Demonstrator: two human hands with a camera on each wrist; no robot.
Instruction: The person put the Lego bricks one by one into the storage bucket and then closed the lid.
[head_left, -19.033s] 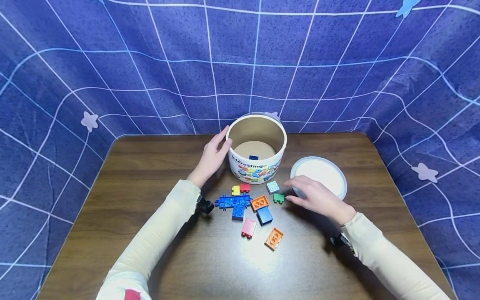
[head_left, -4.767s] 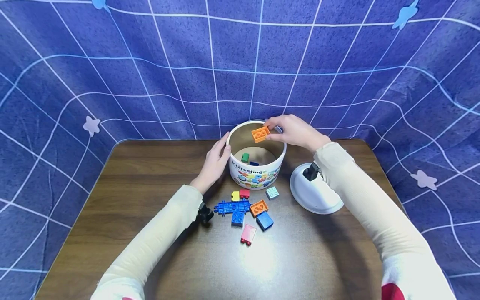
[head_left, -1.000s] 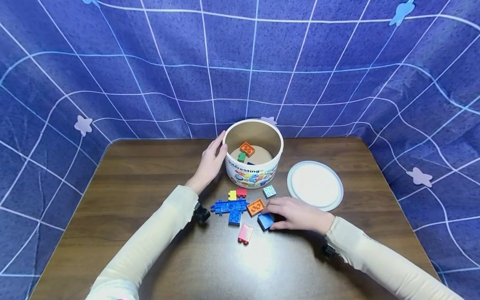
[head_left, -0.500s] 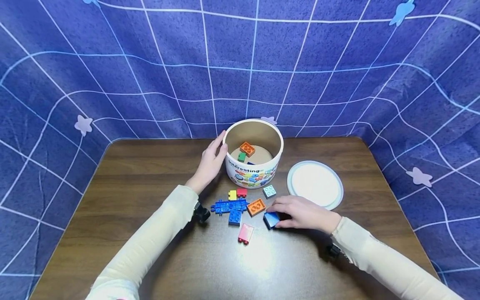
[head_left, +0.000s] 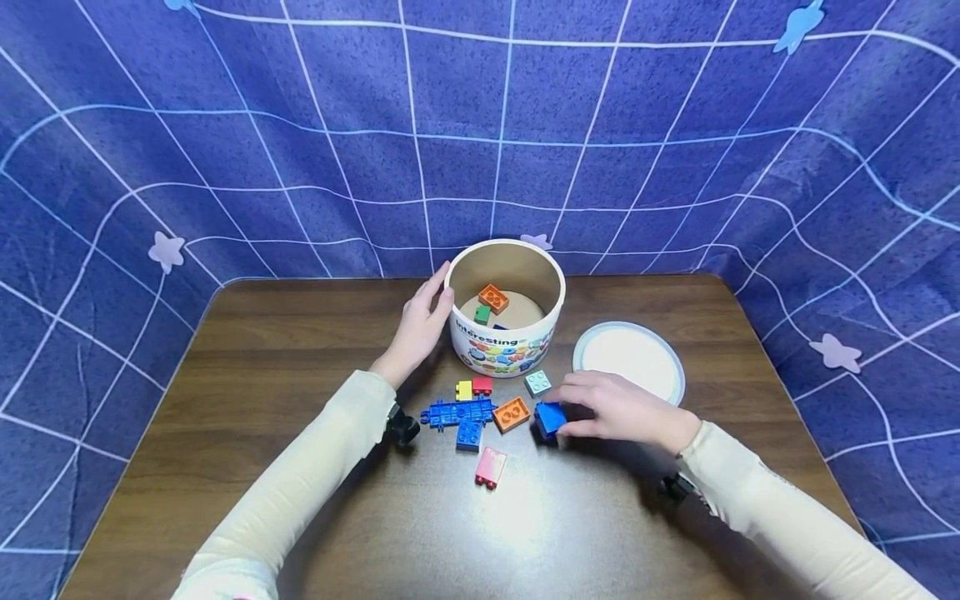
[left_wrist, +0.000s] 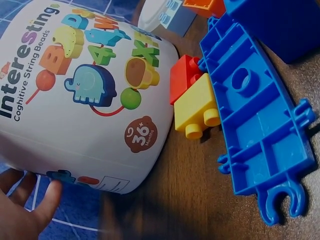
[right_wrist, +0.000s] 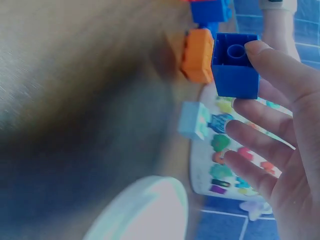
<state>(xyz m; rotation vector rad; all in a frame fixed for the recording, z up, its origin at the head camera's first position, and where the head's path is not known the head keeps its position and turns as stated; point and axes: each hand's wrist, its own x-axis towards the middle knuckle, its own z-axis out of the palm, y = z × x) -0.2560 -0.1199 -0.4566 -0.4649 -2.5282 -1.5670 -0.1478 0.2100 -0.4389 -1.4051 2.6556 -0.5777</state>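
Observation:
My right hand (head_left: pixel 618 406) pinches a blue toy brick (head_left: pixel 551 418) between thumb and fingers, just off the table. In the right wrist view the brick (right_wrist: pixel 235 75) shows its hollow side with a round tube. My left hand (head_left: pixel 416 329) rests against the left side of a white round bucket (head_left: pixel 504 354); its fingers (left_wrist: pixel 47 202) touch the wall in the left wrist view. Inside the bucket lie an orange brick (head_left: pixel 493 298), a green brick (head_left: pixel 482 314) and a partly hidden dark blue piece (head_left: pixel 500 327).
Before the bucket lie a yellow brick (head_left: pixel 464 390), a red brick (head_left: pixel 482 386), a long blue base with hooks (head_left: pixel 442 414), another blue brick (head_left: pixel 469 434), an orange brick (head_left: pixel 512 414), a pale blue brick (head_left: pixel 537 382) and a pink brick (head_left: pixel 491 467). A white lid (head_left: pixel 637 354) lies right.
Earlier the right hand placed green and orange bricks in the bucket. Over the last second it has taken the blue brick and lifted it slightly, rightward and back. The left hand stays at the bucket.

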